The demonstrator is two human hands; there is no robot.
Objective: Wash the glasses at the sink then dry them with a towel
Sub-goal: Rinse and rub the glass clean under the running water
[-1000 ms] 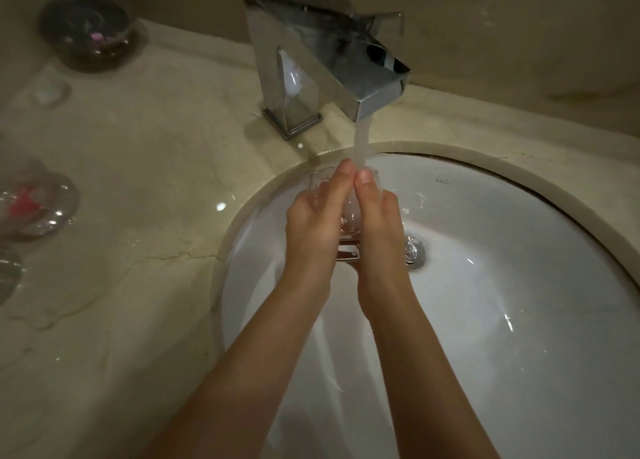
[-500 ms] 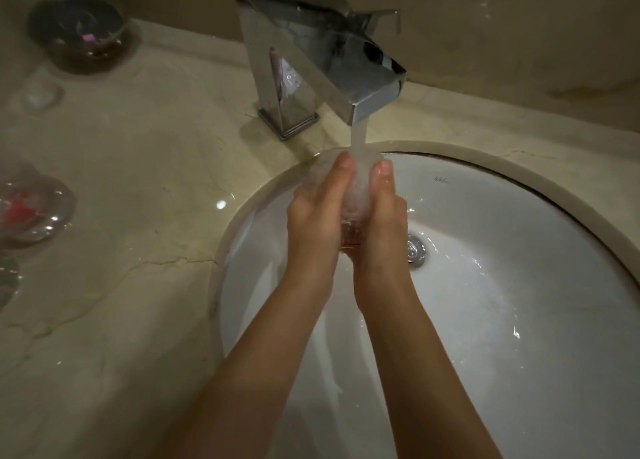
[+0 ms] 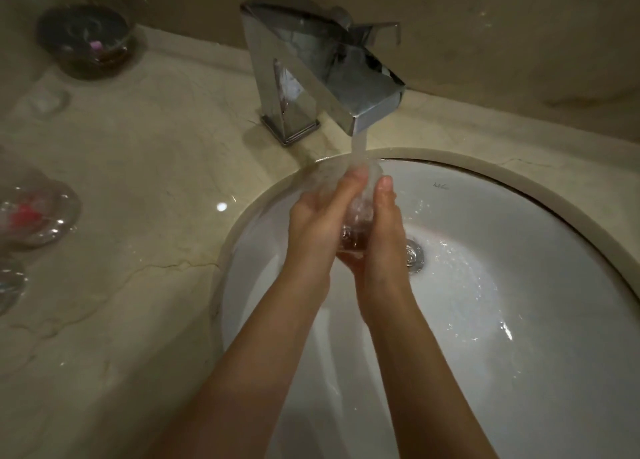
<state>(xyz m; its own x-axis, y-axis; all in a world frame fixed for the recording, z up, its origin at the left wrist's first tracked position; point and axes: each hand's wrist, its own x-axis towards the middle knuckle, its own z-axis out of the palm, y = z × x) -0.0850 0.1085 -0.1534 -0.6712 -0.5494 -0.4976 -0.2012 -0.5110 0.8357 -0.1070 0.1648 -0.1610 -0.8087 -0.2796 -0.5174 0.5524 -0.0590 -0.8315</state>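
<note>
1 clear glass (image 3: pixel 360 212), smooth and rounded, sits upright between the 2 hands over the white sink (image 3: pixel 519 285), directly under the running water (image 3: pixel 358 146); its rim is blurred by the stream. The left hand (image 3: pixel 320 223) and right hand (image 3: pixel 382 230) press against its opposite sides, fingers fairly straight and pointing up toward the spout, palms cupping the glass. The sink is a glossy oval basin with 1 chrome drain (image 3: pixel 414 257) just right of the hands. Behind it stands 1 angular, mirror-bright chrome faucet (image 3: pixel 311 77) with flat faces and a sloping spout. The table (image 3: pixel 138 181) is veined beige marble, wet and cracked in places. On it, far left, lie 2 more clear glass pieces (image 3: pixel 38 216), 1 showing red, and 1 dark glass bowl (image 3: pixel 86 39) at the back.
</note>
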